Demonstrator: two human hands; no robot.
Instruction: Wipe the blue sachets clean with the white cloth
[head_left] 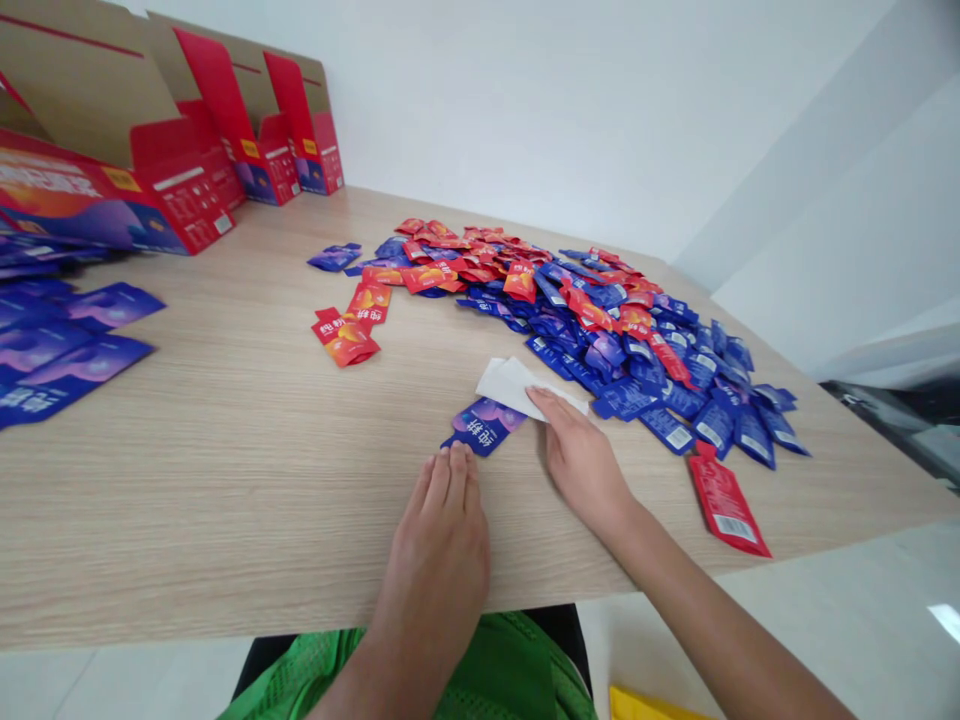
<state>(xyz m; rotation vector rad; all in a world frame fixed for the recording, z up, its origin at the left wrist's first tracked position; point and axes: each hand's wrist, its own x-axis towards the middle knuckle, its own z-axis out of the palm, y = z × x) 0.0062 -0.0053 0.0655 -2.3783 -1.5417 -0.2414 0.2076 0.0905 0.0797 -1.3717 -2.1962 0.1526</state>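
Note:
A blue and purple sachet [480, 428] lies flat on the table in front of me. The fingers of my left hand [442, 530] are pressed together on its narrow near end, holding it against the tabletop; that thumb is hidden. My right hand [581, 450] is closed on a folded white tissue [517, 383], which covers the upper right part of the same sachet. Just beyond the tissue begins a big heap of red sachets [491, 250] and blue sachets [622, 390]. Two red-orange sachets [346, 337] lie apart from the heap, to the left.
Open red and blue cartons [187, 190] stand at the table's back left. Overlapping blue sachets [67, 345] lie at the left edge. A single red sachet [726, 497] rests near the front edge of the wooden table [225, 520], right of my forearm. A white wall [525, 110] rises behind.

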